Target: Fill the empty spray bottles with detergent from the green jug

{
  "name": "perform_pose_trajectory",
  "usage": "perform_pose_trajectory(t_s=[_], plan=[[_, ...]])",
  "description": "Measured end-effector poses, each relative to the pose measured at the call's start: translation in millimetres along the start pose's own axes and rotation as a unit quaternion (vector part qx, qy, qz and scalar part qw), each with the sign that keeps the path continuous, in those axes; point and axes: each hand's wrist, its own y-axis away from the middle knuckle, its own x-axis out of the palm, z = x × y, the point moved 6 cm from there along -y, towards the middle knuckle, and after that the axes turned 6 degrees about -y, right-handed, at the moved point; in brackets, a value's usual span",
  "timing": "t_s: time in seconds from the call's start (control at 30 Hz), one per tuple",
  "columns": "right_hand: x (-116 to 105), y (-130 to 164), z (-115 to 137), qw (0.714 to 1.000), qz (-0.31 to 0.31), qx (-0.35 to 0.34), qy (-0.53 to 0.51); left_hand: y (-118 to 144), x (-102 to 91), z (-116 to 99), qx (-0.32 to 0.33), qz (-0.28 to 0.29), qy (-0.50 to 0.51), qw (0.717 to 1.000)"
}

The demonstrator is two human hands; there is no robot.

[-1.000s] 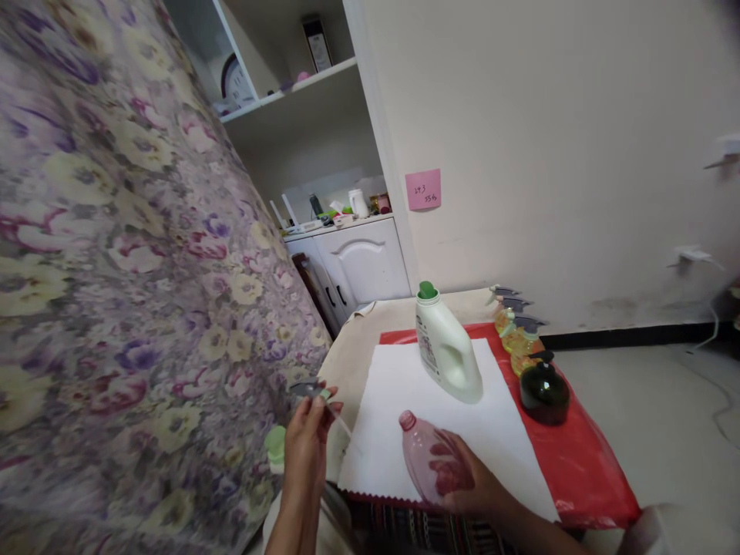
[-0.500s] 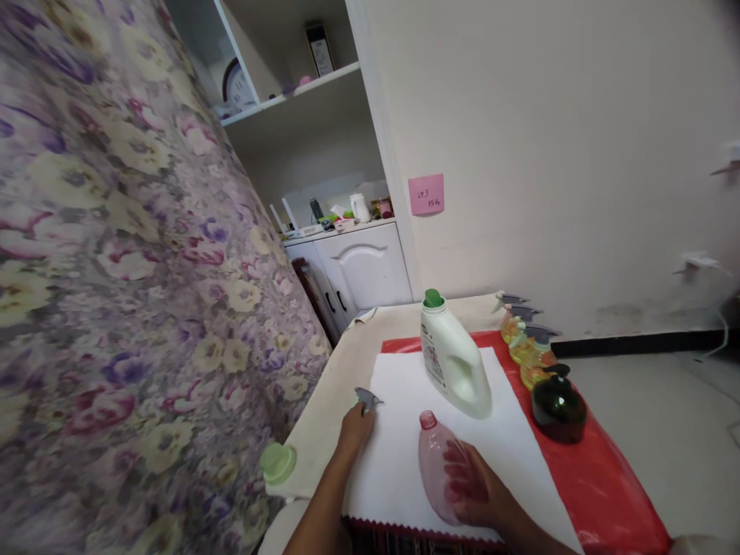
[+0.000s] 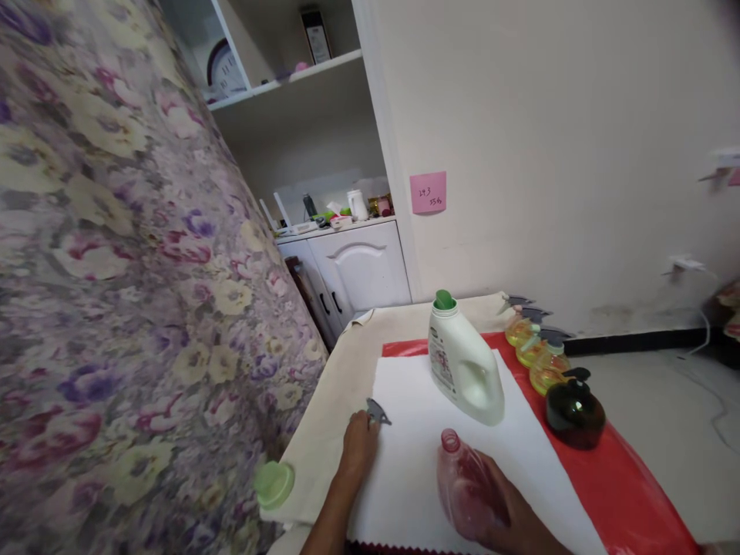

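My right hand [image 3: 513, 515] is wrapped round a clear pink spray bottle [image 3: 454, 489], its uncapped neck tipped towards the upper left. Some of those fingers show blurrily through the bottle's wall. At the left edge of the white sheet [image 3: 408, 470], my left hand [image 3: 359, 445] is closed on a grey trigger spray head [image 3: 378, 412], which sticks out past the fingertips. Beyond the pink bottle stands a large pale green detergent jug [image 3: 467, 362] with a handle, its screw neck uncapped and a green spout inside.
On the red cover [image 3: 621, 482] at right stand a dark green round bottle [image 3: 574, 412] and several yellow spray bottles [image 3: 546, 368] in a row. A light green cap [image 3: 274, 484] lies at the table's left edge. A flowered curtain [image 3: 144, 308] hangs close on the left.
My right hand has shifted the pink bottle slightly right and nearer, turning its mouth more upward towards me. My left hand keeps hold of the spray head. The view has moved a little.
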Motion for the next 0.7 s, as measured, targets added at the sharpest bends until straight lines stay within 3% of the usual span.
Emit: perform_pose_trajectory(t_s=[0.17, 0.33, 0.53, 0.7], plan=[[1, -1, 0, 1.000, 0.007, -0.014, -0.027, 10, 1.2, 4, 0.009, -0.025, -0.013, 1.000], [10, -1, 5, 0.999, -0.028, -0.022, 0.021, 8, 0.2, 6, 0.050, 0.008, -0.011, 0.999], [33, -31, 10, 0.993, -0.091, -0.021, 0.075, 8, -0.5, 17, 0.085, 0.042, 0.017, 0.995], [48, -48, 9, 0.976, -0.123, 0.004, 0.181, 13, -1.4, 25, 0.077, 0.062, 0.049, 0.994]])
